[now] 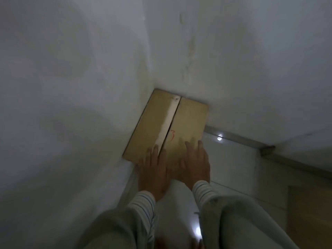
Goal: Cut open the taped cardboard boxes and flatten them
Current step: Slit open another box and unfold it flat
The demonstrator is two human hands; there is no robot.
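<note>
A brown cardboard box [152, 123] sits in the corner where two white walls meet, its top flaps facing me. A pale strip of tape runs along the centre seam, and a red mark is drawn on the right flap. My left hand [154, 169] lies flat with straight fingers on the near end of the box, over the seam. Beside it, my right hand [195, 162] lies flat on the right flap. Neither hand holds a tool. Striped cuffs and grey sleeves cover both forearms.
White walls [71, 87] close in on the left and behind the box. A glossy white tiled floor [233, 168] spreads to the right, with a grey metal strip [251, 141] along the wall's base. Another brown cardboard surface [309, 212] shows at the right edge.
</note>
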